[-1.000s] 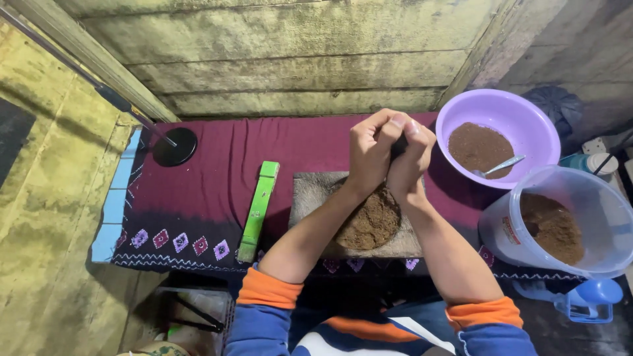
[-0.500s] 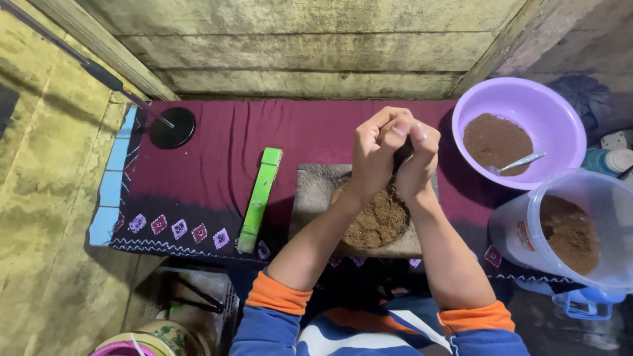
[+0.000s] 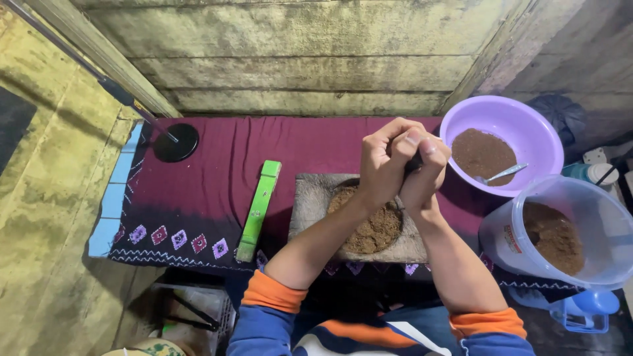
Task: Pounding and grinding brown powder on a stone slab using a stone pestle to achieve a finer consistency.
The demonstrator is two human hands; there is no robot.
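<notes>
My left hand (image 3: 384, 158) and my right hand (image 3: 427, 177) are pressed together with the fingers closed, raised a little above a grey stone slab (image 3: 310, 201). Between them shows a small dark piece (image 3: 413, 163); I cannot make out what it is. On the slab lies a flat round cake of brown, crumbly mass (image 3: 376, 231), partly hidden by my left wrist. The slab rests on a dark red cloth (image 3: 217, 171) with a patterned front edge.
A green flat stick (image 3: 258, 209) lies left of the slab. A black round disc (image 3: 175, 142) sits at the cloth's back left. At right stand a purple bowl (image 3: 521, 118) with brown powder and a spoon (image 3: 501, 175), and a clear tub (image 3: 593, 198) with brown mass.
My hands stay clasped over the slab and have barely shifted. The view has drifted slightly, so the bowl and the tub sit a little differently in the picture.
</notes>
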